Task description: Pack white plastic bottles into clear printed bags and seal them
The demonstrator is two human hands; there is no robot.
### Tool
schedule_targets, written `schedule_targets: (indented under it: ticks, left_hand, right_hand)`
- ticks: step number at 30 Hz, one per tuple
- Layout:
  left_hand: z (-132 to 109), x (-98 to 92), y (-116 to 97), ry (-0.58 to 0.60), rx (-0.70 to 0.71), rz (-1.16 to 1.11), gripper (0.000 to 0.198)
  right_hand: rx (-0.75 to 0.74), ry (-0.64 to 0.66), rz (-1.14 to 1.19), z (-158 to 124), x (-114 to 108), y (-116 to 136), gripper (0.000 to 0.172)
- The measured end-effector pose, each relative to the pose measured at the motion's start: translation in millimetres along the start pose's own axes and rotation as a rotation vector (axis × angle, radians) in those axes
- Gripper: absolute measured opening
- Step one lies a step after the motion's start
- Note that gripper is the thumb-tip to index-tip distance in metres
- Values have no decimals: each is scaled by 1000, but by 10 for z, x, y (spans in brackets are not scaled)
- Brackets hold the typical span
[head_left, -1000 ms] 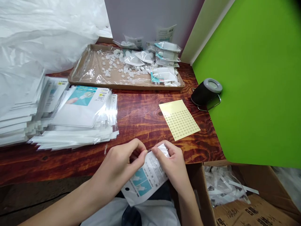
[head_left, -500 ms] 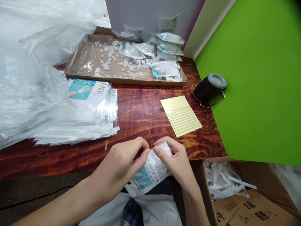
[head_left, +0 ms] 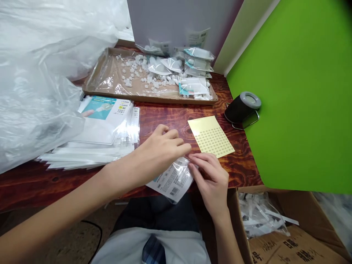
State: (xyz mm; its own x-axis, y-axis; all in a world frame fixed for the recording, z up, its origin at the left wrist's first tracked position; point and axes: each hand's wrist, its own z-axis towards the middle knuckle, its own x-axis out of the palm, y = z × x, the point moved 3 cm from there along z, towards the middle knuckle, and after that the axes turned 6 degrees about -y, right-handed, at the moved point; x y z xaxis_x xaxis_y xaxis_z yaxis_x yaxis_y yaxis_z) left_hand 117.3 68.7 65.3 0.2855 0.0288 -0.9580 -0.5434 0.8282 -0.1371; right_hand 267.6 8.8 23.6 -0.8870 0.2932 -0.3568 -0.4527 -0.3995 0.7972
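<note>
A clear plastic packet (head_left: 176,180) with a printed white card inside hangs tilted over the table's front edge, barcode side up. At its upper right corner, my right hand (head_left: 211,178) pinches the packet between thumb and fingers. My left hand (head_left: 167,150) is closed above the packet's top edge, thumb tip close to the right fingertips. Whatever it pinches, if anything, is hidden. Beyond the right hand lies a yellow sticker sheet (head_left: 211,135) with rows of small oval labels. Left of the hands is a stack of flat printed packets (head_left: 110,128).
A shallow cardboard tray (head_left: 110,84) at the back holds small white plastic pieces and filled packets (head_left: 198,58). Plastic sheeting (head_left: 35,91) covers the left side. A black cylinder with a wire stand (head_left: 242,108) stands by the green panel (head_left: 291,102). Below right, an open carton (head_left: 272,245) holds white strips (head_left: 261,216).
My left hand has risen from the packet's top edge and shifted toward the right hand. The packet has turned and moved up over the table edge. My right hand still grips its corner.
</note>
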Motion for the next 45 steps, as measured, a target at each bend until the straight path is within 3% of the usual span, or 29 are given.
schedule_targets:
  ticks: [4, 6, 13, 20, 28, 34, 37, 39, 42, 45]
  left_hand:
    - [48, 314, 99, -37, -103, -91, 22]
    - [54, 425, 143, -65, -111, -137, 27]
    - [118, 431, 195, 57, 134, -209, 28]
    - [115, 410, 183, 131, 211, -229, 23]
    - [141, 411, 226, 177, 238, -292, 23]
    - [139, 422, 195, 209, 232, -321, 25]
    - [117, 410, 196, 210, 213, -332, 24]
    - [96, 400, 231, 202, 192, -320, 23]
    - [61, 386, 307, 183, 155, -267, 20]
    - [36, 379, 339, 179, 152, -209, 20]
  right_hand:
    - [-182, -156, -118, -55, -15, -84, 25]
    - [-204, -154, -71, -92, -22, -118, 26]
    - [15, 27, 280, -236, -54, -80, 18]
    - [136, 180, 454, -336, -108, -35, 17]
    - [257, 548, 695, -227, -54, -119, 16]
    - [302, 677, 776, -183, -20, -204, 26]
    - [334, 597, 847, -222, -2, -257, 29]
    - [337, 393, 828, -247, -18, -297, 26]
    - [215, 134, 615, -287, -97, -275, 20]
    - [90, 98, 294, -317, -178, -173, 38]
